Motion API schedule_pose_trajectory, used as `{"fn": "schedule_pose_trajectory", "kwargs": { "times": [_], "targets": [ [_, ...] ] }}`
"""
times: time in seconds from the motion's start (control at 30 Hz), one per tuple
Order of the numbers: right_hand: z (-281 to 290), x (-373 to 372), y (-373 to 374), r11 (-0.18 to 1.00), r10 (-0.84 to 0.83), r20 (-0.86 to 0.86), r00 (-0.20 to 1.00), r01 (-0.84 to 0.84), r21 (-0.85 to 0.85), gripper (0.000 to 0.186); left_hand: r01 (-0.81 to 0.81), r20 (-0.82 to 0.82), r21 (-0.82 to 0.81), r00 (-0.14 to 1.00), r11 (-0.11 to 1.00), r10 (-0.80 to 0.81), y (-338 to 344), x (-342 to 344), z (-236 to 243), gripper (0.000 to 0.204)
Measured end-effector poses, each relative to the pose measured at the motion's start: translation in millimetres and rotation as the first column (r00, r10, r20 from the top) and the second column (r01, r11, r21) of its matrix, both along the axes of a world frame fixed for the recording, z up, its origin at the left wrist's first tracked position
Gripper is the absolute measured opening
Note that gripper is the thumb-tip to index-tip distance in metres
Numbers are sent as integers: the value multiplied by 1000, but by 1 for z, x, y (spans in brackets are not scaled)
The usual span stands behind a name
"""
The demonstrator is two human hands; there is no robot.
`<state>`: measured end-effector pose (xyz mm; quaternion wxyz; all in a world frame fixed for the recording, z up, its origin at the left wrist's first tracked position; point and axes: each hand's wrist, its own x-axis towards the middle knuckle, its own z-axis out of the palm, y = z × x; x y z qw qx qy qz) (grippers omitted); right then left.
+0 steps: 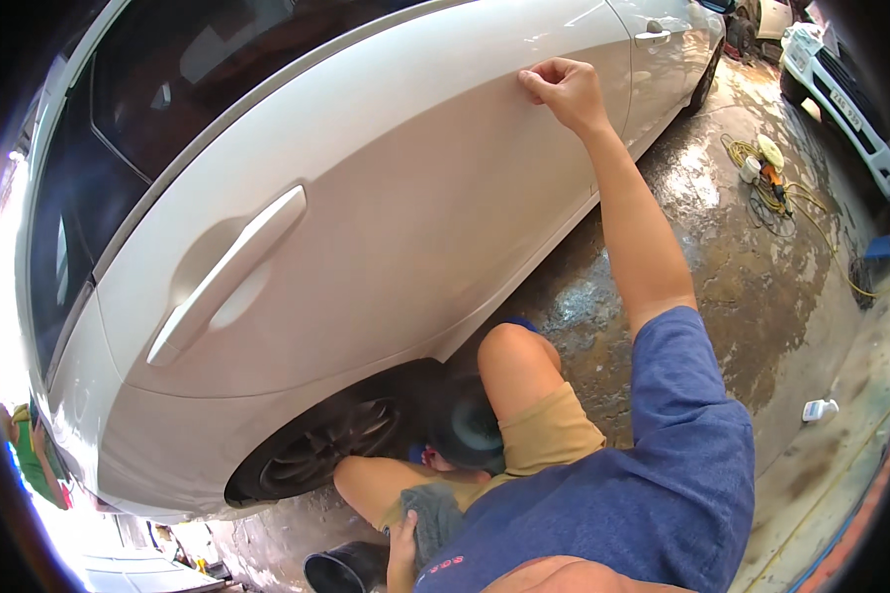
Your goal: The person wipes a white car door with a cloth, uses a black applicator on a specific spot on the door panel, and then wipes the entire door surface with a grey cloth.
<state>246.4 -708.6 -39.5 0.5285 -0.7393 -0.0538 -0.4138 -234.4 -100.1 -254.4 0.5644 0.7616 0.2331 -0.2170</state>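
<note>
The white car door (386, 198) fills the view. The right hand (564, 89), curled shut and holding nothing, braces knuckles-first on the panel. The left hand (402, 558) grips a grey cloth (430, 519) on the knee, near the wheel (331, 450). A steady brace should help while crouching on the wet floor (752, 287).

Car door (396, 227) and door handle (222, 277): glossy pearl white, window glass (198, 69) dark tinted. Wheel (331, 450): black tyre, dark grey spokes. T-shirt sleeve (663, 465): heathered blue, small red dots near hem. Shorts (554, 435): tan. Cloth (430, 519) by left hand (402, 558): dark grey. Round pad (465, 430) near the knee: black. Floor (742, 267): wet, mottled grey-brown with glare patches. Hose coil (771, 193): yellow. Small bottle (819, 409): white. Second car (841, 89) top right: white. Bucket (341, 571): black.
</note>
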Motion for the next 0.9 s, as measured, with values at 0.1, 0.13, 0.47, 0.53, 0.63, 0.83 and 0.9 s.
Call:
{"fn": "schedule_pose_trajectory", "kwargs": {
  "times": [0.1, 0.13, 0.47, 0.53, 0.63, 0.83, 0.9],
  "targets": [
    [2, 0, -2, 998, 42, 0, 999, -42, 40, 20, -16, -35, -18, 999, 1000, 15, 1, 1, 1, 48],
    [3, 0, -1, 998, 35, -48, 998, -32, 50, 20, -51, -6, -37, 999, 998, 51, 0, 1, 2, 49],
    [-3, 3, -9, 999, -33, -75, 997, 35, 32, 21, -27, 1, -37, 1000, 999, 27, -13, 12, 17, 57],
    [-11, -4, 5, 991, -116, 7, 993, 116, 60, 21, -4, 135, -92, 991, 996, 16, -20, 19, 23, 56],
    [-35, -56, 74, 986, -154, 160, 975, 142, 86, 20, -134, 153, -303, 970, 943, 187, -43, 38, 44, 56],
    [-110, -275, 303, 608, 787, -14, 617, -779, -154, 37, -54, 719, -193, 672, 980, 179, -112, 116, 135, 69],
    [-103, -296, 321, 518, 825, -68, 561, -799, -304, 39, 152, 682, -217, 730, 964, 39, -123, 125, 179, 70]
  ]
}}
